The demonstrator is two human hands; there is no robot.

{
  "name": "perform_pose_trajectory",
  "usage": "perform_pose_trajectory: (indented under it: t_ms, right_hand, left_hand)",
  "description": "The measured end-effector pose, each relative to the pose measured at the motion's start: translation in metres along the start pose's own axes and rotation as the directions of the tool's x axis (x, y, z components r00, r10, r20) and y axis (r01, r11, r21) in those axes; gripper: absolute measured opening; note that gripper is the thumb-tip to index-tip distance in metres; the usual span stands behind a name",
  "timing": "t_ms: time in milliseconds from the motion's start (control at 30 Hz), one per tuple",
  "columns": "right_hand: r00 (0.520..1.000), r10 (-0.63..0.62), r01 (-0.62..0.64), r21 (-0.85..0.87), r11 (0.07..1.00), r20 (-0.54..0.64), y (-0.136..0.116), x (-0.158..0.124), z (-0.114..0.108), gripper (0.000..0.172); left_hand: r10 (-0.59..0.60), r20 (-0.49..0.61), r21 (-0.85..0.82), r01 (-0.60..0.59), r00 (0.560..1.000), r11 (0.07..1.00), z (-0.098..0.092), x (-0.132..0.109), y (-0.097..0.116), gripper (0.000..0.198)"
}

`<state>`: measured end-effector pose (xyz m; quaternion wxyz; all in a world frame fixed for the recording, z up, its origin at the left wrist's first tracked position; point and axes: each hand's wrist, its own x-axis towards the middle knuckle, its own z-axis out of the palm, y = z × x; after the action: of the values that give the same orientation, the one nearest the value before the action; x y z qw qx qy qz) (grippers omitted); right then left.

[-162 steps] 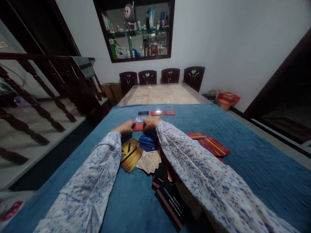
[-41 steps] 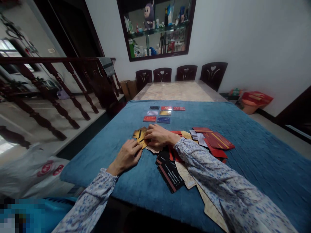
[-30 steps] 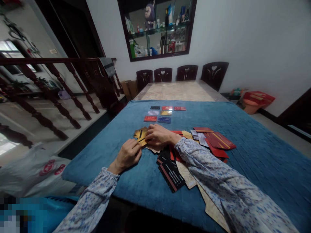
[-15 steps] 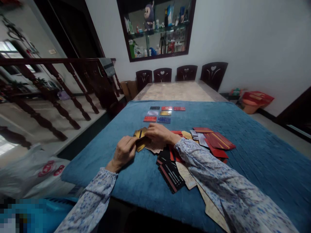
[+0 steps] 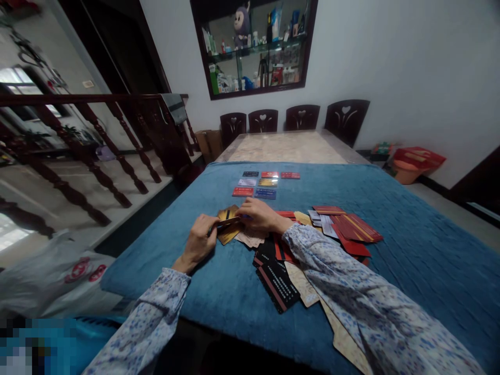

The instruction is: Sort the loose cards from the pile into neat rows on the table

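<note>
My left hand and my right hand are both closed on a card, seen nearly edge-on between their fingertips. Beneath it, gold cards lie on the blue cloth. Pale cards spread below my right hand, followed by overlapping black cards with a brownish stripe. Past my right wrist, red cards and silver-white cards lie in a loose pile, partly covered by my sleeve. Farther up the cloth are several cards in short rows, among them a blue card and a red card.
A blue cloth covers the near part of the table, with a bare stone-like top beyond. Dark chairs stand along the far end. A wooden railing and white plastic bags are on the left.
The held card has turned from showing its face to nearly edge-on. My left fingers have shifted slightly. The view has moved a little, while the cards on the cloth stay put.
</note>
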<state>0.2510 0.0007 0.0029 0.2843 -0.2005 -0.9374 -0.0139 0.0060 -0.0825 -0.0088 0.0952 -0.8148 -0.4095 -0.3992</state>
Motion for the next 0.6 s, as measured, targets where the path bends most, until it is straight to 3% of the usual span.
perform_pose_trajectory:
  t_ms: [300, 600]
  right_hand:
    - [0.999, 0.031, -0.034, 0.074, 0.997, 0.039, 0.000, -0.002, 0.003, 0.012]
    - [0.999, -0.044, 0.044, 0.160, 0.986, -0.001, -0.004, 0.001, 0.010, 0.025]
  left_hand:
    - [-0.171, 0.024, -0.079, 0.172, 0.985, 0.982, 0.008, -0.001, -0.004, 0.017]
    - [-0.369, 0.066, -0.213, 0.374, 0.927, 0.903, 0.008, 0.007, 0.002, 0.018]
